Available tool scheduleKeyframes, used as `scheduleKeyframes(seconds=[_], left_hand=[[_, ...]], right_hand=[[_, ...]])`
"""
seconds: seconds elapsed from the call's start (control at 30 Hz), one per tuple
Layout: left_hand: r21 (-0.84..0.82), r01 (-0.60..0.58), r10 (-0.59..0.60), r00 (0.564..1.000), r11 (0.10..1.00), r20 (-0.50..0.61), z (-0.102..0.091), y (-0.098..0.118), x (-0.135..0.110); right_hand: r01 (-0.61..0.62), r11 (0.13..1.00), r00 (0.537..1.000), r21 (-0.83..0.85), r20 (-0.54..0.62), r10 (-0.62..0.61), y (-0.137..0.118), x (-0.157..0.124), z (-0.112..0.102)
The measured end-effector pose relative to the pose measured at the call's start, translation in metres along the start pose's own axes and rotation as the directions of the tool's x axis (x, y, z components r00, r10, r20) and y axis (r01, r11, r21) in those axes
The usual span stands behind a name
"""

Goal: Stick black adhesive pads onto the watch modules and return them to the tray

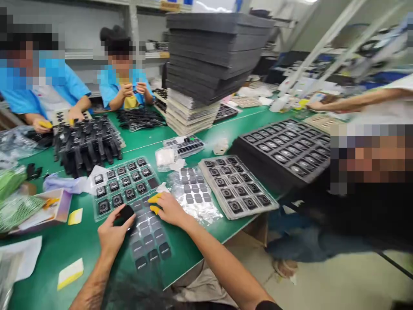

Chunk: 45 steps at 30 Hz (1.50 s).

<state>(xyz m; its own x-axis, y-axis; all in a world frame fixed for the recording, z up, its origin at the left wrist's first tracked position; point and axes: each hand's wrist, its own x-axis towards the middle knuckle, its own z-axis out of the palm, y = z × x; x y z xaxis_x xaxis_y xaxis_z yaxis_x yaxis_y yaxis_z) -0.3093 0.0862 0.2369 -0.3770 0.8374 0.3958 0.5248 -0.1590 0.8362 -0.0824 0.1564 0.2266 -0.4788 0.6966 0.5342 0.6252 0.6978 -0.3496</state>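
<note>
My left hand (pixel 113 231) is closed around a small black square part (pixel 126 213), held just above the green table. My right hand (pixel 167 209), with yellow finger cots on two fingertips, rests on a clear film sheet of dark square stickers (pixel 149 241); its fingers are pinched at the sheet's upper edge. A clear tray of black square parts (pixel 124 185) lies just beyond both hands. A second shiny sticker sheet (pixel 193 193) lies to the right of my right hand.
A grey tray of parts (pixel 237 185) and a black foam tray (pixel 284 150) lie to the right. A tall stack of dark trays (pixel 209 64) stands at the back. Two people in blue work across the table by a pile of black straps (pixel 85 144). Another person crouches at right.
</note>
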Motion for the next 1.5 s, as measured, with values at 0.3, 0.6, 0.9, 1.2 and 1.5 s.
scheduleKeyframes(seconds=[0.3, 0.6, 0.9, 1.2, 1.5], left_hand=[[-0.05, 0.018, -0.017, 1.0, 0.999, 0.026, -0.009, -0.002, 0.0], [0.097, -0.048, 0.02, 0.963, 0.994, 0.27, -0.006, 0.003, -0.003], [0.055, 0.043, -0.058, 0.949, 0.998, 0.309, -0.009, 0.007, -0.002], [-0.145, 0.215, -0.148, 0.916, 0.966, 0.372, -0.014, 0.018, 0.0], [-0.28, 0.207, -0.103, 0.934, 0.937, 0.343, -0.007, 0.011, -0.002]], right_hand=[[0.1, 0.995, 0.974, 0.017, 0.203, -0.101, 0.0, 0.008, 0.002], [-0.01, 0.993, 0.959, 0.115, 0.282, -0.023, 0.007, 0.018, -0.004], [-0.202, 0.949, 0.946, 0.243, 0.301, 0.124, 0.01, 0.02, -0.004], [-0.404, 0.644, 0.915, 0.65, 0.277, 0.294, 0.014, 0.02, 0.004], [-0.399, 0.351, 0.857, 0.847, 0.207, 0.472, 0.0, 0.02, 0.012]])
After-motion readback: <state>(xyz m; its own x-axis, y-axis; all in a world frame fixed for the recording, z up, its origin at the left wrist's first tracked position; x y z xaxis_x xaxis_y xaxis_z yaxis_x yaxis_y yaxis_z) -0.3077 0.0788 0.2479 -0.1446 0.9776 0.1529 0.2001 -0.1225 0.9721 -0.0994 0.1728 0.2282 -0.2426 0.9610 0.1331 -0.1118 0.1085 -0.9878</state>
